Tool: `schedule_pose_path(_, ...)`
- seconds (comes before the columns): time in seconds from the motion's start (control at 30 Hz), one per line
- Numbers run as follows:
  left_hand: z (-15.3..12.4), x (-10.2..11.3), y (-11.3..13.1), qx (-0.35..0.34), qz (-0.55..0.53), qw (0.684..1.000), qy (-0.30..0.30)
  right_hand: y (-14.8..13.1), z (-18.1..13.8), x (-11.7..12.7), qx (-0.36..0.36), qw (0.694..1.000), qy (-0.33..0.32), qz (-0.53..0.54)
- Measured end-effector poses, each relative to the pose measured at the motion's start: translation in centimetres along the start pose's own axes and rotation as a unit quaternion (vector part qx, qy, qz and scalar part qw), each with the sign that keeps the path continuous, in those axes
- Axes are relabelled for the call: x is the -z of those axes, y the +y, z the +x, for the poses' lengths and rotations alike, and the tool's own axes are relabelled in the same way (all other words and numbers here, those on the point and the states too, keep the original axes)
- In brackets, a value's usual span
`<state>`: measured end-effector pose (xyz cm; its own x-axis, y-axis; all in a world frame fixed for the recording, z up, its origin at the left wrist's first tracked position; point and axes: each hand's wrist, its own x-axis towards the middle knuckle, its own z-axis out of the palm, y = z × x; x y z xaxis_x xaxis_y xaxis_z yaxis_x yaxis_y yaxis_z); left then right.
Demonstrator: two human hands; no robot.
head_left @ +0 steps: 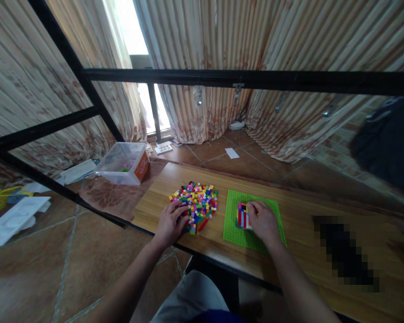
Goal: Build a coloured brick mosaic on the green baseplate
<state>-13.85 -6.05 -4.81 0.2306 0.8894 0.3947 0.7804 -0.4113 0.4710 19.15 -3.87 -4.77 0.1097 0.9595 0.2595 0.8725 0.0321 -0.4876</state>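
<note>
A heap of small toy building bricks in many colours lies on the wooden table. My left hand rests at the heap's left edge, its fingers apart and touching bricks. To the right, a green studded baseplate lies flat. On it stands a small brick structure with red, white, blue and dark rows. My right hand is over the structure's right side, fingers curled together at its top. Whatever those fingertips pinch is hidden, and the hand covers part of the structure.
A clear plastic bin with an orange label sits on the floor beyond the table's left end. A black metal frame crosses in front of the curtains. A dark blurred object lies on the table at right.
</note>
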Motion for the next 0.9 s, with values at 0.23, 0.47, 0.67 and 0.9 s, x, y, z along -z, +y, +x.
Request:
schedule_pose_path(0.23, 0.8, -1.1, -0.5, 0.008, -0.016, 0.997, 0.074, 0.0, 0.0, 0.0, -0.003, 1.0, -0.003, 0.002)
schedule_pose_path(0.47, 2.5, 0.2, 1.5, 0.049, -0.061, 0.99, 0.117, -0.3, 0.1, 0.2, -0.01, 1.0, -0.001, 0.002)
schedule_pose_path(0.67, 4.4, 0.3, 7.9, 0.114, -0.182, 0.976, 0.029, -0.7, 0.1, 0.2, -0.023, 1.0, -0.002, -0.003)
schedule_pose_path(0.9, 7.1, -5.1, 12.7, 0.291, -0.525, 0.795, -0.09, -0.9, 0.1, 0.2, -0.038, 0.999, 0.007, -0.01)
